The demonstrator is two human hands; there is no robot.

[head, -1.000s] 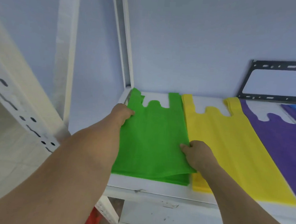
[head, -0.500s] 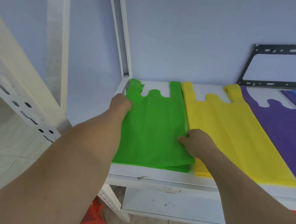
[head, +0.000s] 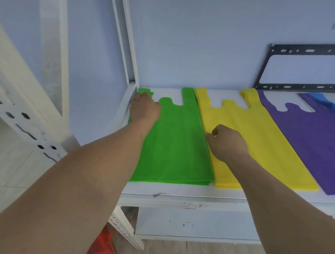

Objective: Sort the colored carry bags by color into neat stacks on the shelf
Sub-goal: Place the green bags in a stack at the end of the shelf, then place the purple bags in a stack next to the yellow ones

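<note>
On the shelf, the left hand has slid up to the green stack's handle, fingers flat, the right hand curled at its edge, holding nothing visible: squaring nearly done.

Four bag stacks lie side by side along the shelf, from its left end rightward; a bracket stands behind.

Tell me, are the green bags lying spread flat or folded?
Spread flat: the green bags lie at full length on the shelf, handles toward the wall.
</note>
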